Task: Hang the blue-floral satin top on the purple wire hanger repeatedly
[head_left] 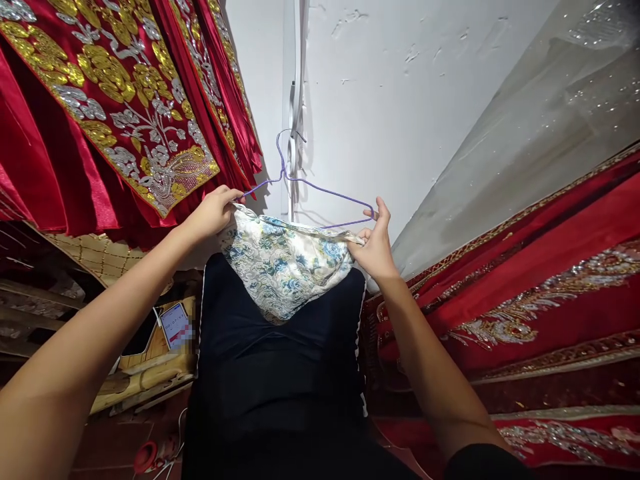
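A floral garment (290, 270), white with blue and grey patterning, is stretched between my hands below a purple wire hanger (333, 193). My left hand (219, 210) is closed on its upper left corner, beside the hanger's left end. The upper right corner is pinched in my right hand (374, 247), whose raised fingers touch the hanger's right end. Dark navy cloth (220, 300) with white scalloped edging hangs below the floral part; I cannot tell whether both are one piece. The hanger's hook is up by a narrow white upright on the wall.
Red cloth with gold and silver sequins (150, 100) hangs at upper left. More red beaded garments (550, 300) and a sheer glittery cover (530, 140) fill the right. A phone (175, 325) lies on a wooden stool (160, 370) at lower left. Behind is a white wall (380, 100).
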`<state>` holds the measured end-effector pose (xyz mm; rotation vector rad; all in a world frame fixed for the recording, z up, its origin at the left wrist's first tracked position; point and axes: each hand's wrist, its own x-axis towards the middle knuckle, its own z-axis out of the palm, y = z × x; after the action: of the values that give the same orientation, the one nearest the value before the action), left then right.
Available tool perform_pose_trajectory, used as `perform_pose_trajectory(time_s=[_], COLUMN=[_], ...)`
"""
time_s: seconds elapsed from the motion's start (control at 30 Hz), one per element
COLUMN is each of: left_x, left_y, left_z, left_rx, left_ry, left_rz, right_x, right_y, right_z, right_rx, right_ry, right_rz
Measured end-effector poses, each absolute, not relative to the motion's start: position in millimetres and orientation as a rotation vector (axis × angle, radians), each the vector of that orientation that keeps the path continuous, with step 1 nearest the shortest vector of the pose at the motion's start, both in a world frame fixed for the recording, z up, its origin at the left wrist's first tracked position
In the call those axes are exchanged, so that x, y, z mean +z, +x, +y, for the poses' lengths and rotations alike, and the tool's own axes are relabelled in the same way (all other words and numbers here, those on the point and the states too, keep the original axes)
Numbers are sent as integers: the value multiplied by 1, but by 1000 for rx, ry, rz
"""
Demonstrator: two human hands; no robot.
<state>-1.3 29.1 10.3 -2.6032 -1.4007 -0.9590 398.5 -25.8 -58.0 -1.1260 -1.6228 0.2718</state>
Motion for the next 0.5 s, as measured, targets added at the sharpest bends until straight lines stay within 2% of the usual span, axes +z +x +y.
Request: perform_pose_trajectory(time_s=[0.17, 0.4, 0.5], left_x=[17, 17, 8], left_y=[-6, -10, -2], left_z=[29, 38, 49], left_rx=[-1018, -1439, -1651], left_ry=[-2510, -2514, -2536], left_rz=[-1377, -1750, -1797], right_x=[-50, -2, -2], right_y=[416, 416, 390], right_z=[-28, -16, 3], right_rx=[318, 566, 526], right_ry=[-1101, -937, -986], right_rz=[-1597, -1514, -1561])
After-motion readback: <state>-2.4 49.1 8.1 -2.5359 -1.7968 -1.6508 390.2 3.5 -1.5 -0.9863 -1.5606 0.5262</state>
